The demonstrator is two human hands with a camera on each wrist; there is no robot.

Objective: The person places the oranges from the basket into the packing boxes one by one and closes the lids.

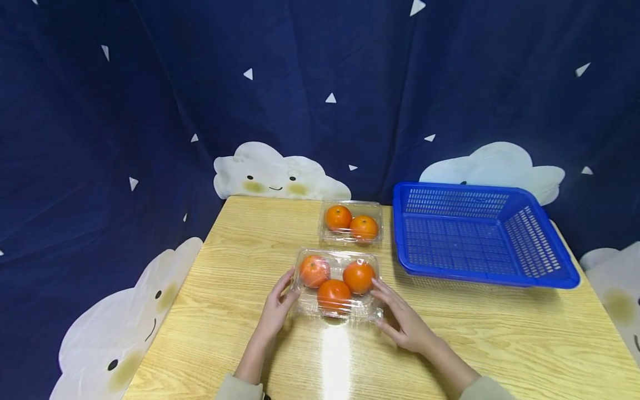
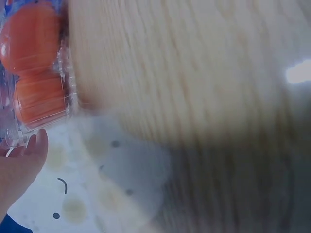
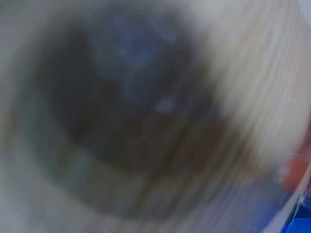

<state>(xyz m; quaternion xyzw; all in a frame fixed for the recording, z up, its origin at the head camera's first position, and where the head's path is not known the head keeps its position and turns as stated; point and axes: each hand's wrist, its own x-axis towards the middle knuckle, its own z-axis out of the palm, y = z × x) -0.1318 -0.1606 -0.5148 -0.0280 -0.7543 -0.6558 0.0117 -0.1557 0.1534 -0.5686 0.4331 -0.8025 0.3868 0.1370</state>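
A clear plastic clamshell box (image 1: pixel 359 315) with three round orange fruits (image 1: pixel 334 296) in it sits at the middle of the wooden table, its lid closed over them. At its left end is my left hand (image 1: pixel 274 311), fingertips and thumb tip right at the wall, fingers gently bent. In the left wrist view those fingers (image 2: pixel 41 143) meet the box's end. My right hand (image 1: pixel 407 322) is at the opposite end, fingertips by the upper right side and thumb spread near the front corner. The right wrist view is mostly blurred.
Behind stands a second clear box (image 1: pixel 327 238) with two orange fruits (image 1: pixel 364 228). A blue plastic basket (image 1: pixel 487 276) with slotted walls is on the right part of the table (image 1: pixel 200 333). A dark blue curtain (image 1: pixel 300 66) with cloud prints hangs close behind the table.
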